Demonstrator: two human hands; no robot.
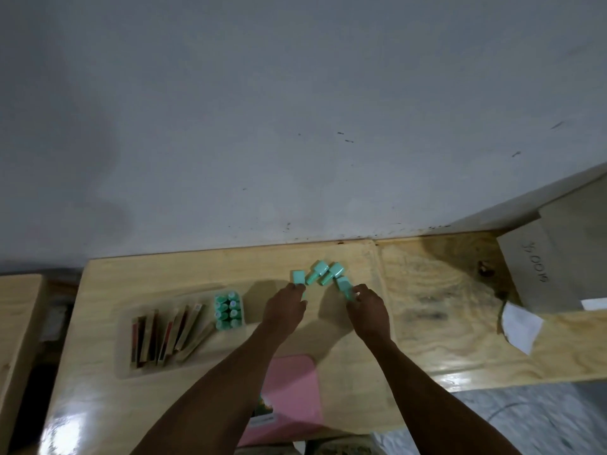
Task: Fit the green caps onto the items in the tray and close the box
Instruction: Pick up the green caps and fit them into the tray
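**Desk:** What does the head camera show?

**Photographer:** A person reaches both arms across a pale wooden worktop toward a cluster of green caps lying near the wall. The left hand has its fingers closed on the leftmost cap. The right hand pinches another cap at the cluster's right edge. Two more caps lie loose between them, touching each other.

**Desk:** And the items they belong to?

**Photographer:** Left of the hands, a clear tray holds a block of small green bottles standing upright in two rows at its right end, beside slanted brown and red packets. Whether any bottles already wear caps is too blurred to tell.

**Desk:** Which step is this?

**Photographer:** Picking up caps, by the look of it; none is over the tray yet. The next move would call for carrying a cap left to the bottles, lining it up above one neck and pressing it down squarely without tipping its neighbours.

**Desk:** The box?

**Photographer:** A pink object lies near the front edge between the forearms; whether it is the box or its lid cannot be told.
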